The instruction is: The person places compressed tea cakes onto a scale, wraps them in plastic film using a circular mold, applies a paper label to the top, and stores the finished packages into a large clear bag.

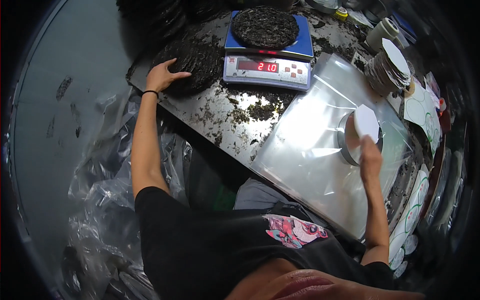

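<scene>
Fingers spread, my left hand [164, 75] rests at the near edge of a stack of dark, round dried seaweed sheets [197, 63]. My right hand [370, 157] grips a white piece of paper or card [366, 122] by its lower end, over a round metal dish or ring [348, 144]. That round piece sits on a pile of clear plastic bags [318, 150]. Between my hands, farther back, a digital scale [266, 71] with a blue top carries another dark round seaweed cake [265, 27]; its red display reads 21.0.
Dark flakes litter the metal table [225, 127]. A stack of white cards [388, 69] stands at the right, near a whitish container [382, 33]. Sheets printed with green circles [422, 112] lie along the right side. Crumpled clear plastic [112, 210] hangs below the table's left edge.
</scene>
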Demonstrator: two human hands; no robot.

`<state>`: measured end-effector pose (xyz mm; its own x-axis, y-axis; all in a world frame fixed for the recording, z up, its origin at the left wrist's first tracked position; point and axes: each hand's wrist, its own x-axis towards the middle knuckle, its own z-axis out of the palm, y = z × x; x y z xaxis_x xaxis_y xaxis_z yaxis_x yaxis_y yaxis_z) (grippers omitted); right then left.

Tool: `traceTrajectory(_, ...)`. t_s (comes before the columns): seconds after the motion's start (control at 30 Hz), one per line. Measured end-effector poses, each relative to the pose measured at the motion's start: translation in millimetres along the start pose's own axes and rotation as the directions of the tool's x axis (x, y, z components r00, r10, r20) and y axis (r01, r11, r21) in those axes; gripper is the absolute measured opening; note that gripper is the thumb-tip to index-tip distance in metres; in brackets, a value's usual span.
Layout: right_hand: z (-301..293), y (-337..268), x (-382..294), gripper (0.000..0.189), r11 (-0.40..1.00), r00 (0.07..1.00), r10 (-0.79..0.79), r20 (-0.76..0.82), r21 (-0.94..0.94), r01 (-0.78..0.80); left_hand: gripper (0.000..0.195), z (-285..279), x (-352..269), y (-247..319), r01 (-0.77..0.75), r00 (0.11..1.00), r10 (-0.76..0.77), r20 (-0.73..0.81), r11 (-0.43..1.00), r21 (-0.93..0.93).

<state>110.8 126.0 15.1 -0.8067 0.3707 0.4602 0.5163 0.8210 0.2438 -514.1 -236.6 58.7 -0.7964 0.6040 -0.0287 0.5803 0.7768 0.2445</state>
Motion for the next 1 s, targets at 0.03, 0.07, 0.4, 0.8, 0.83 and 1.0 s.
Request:
traceTrajectory(0.03, -6.9, -22.6, 2.1, 0.022, 0.991, 0.997, -0.026, 0.078, 0.134, 0.015, 0.104, -0.8, 1.0, 0.1, -0.039, 0.999, 0.039, -0.005, 0.999, -0.003)
traceTrajectory(0.07, -11.6, -41.1, 22.6, 0.019, 0.982, 1.000, 0.005, -0.007, 0.190, -0.004, 0.101, -4.7, 1.1, -0.3, -0.035, 0.999, 0.035, 0.015, 0.999, -0.002)
traceTrajectory(0.4, 94.3, -199.7, 333.7, 0.064, 0.917, 0.915, -0.217, -0.339, 0.251, 0.311, 0.059, 4.4, 0.9, 30.6, -0.100, 0.969, 0.166, -0.181, 0.940, 0.327)
traceTrajectory(0.8, -34.5, -135.3, 132.8, 0.045, 0.960, 0.925, -0.045, -0.377, 0.239, 0.145, 0.062, 80.8, 11.9, 216.9, -0.610, 0.655, 0.591, -0.471, 0.782, 0.132)
traceTrajectory(0.83, -41.6, -128.1, 121.6, 0.046, 0.960, 0.923, 0.028, -0.385, 0.269, 0.083, 0.063, 92.4, -13.7, 251.2, -0.658, 0.746, 0.507, -0.432, 0.661, -0.361)
traceTrajectory(1.0, -61.3, -134.1, 82.5, 0.056, 0.622, 0.981, 0.166, -0.096, 0.783, -0.028, 0.069, 123.6, -160.5, 346.3, 0.489, 0.764, 0.644, 0.028, -0.550, -0.677)
